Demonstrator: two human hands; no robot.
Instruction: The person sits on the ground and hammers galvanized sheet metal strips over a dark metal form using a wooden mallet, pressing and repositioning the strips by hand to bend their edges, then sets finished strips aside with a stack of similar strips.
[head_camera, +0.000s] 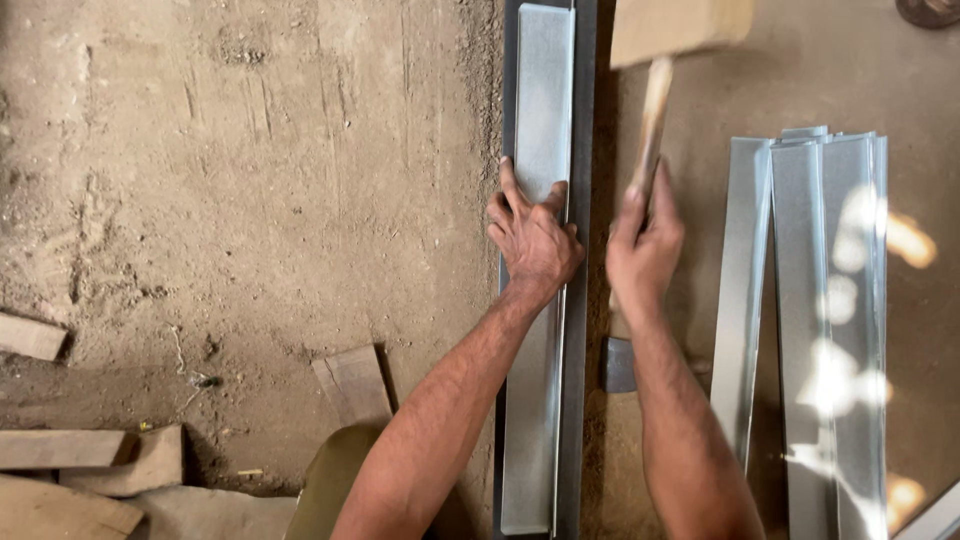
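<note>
A long strip of grey sheet metal (541, 90) lies lengthwise on a dark steel bar (583, 120) in the middle of the view. My left hand (532, 238) presses flat on the strip, fingers spread. A wooden mallet (678, 28) is raised above the bar; my right hand (643, 245) is closed around its handle (652, 125), and both look blurred by motion.
A stack of several folded sheet-metal strips (820, 300) lies to the right on the floor. Wood offcuts (352, 383) and planks (60, 450) lie at the lower left on the dirt ground (250, 180). A dark round object (930, 10) sits at the top right corner.
</note>
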